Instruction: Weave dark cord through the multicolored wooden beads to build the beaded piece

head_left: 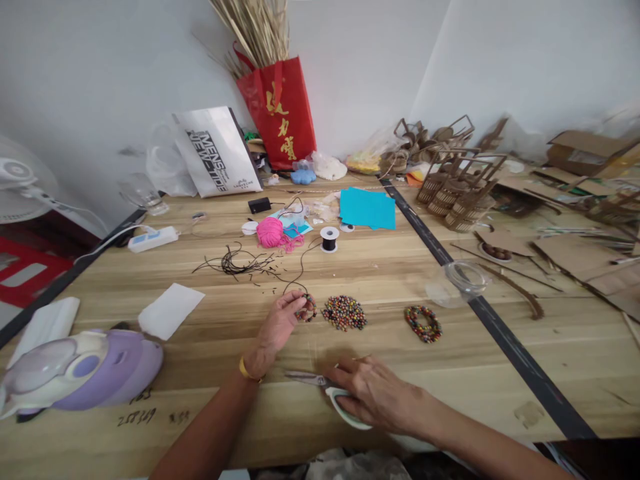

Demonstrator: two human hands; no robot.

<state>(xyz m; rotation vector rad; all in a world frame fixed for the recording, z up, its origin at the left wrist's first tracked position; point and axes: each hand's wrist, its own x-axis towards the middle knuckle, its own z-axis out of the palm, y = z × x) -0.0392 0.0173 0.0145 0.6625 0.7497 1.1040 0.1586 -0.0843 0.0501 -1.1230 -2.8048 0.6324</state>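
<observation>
Right hand (379,393) gripping scissors (321,381), left hand (278,326) pinching beaded loop (313,308), wooden table (385,273), pale wall (360,73)

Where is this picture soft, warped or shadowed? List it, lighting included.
Head view: lighting soft and fairly even; only a faint, diffuse shadow on the table beside the right hand. Head view, edges: wide-angle stretch and smearing, seen on the white fan at far left and the cardboard box at far right. Head view, middle: loose beads look clearer.
</observation>
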